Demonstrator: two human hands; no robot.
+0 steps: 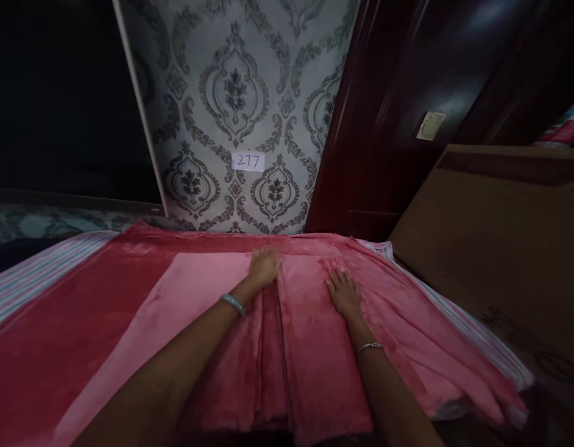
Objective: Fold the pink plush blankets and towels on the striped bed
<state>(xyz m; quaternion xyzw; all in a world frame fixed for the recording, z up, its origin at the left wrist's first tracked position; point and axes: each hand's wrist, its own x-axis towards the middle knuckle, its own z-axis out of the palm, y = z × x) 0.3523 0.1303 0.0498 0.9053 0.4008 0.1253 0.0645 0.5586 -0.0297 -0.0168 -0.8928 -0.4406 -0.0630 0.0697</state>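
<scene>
Folded pink plush fabric (207,285) is spread before me, with a dark lengthwise gap between two of its layers near the middle. My left hand (264,267), a bangle on its wrist, lies palm down at the far end of that gap; its fingers are stretched forward and slightly blurred. To the right, my right hand (345,294) rests flat on the plush with fingers spread. Neither hand shows anything gripped. Beneath lies a darker red-pink plush cover (82,310), and the fabric on the right falls in loose folds.
Striped cloth (49,267) shows at both side edges. A large cardboard box (501,248) stands close on the right, beside a dark red wooden panel (380,112). Behind are patterned wallpaper with a "277" label (248,161) and a black screen (63,99) at left.
</scene>
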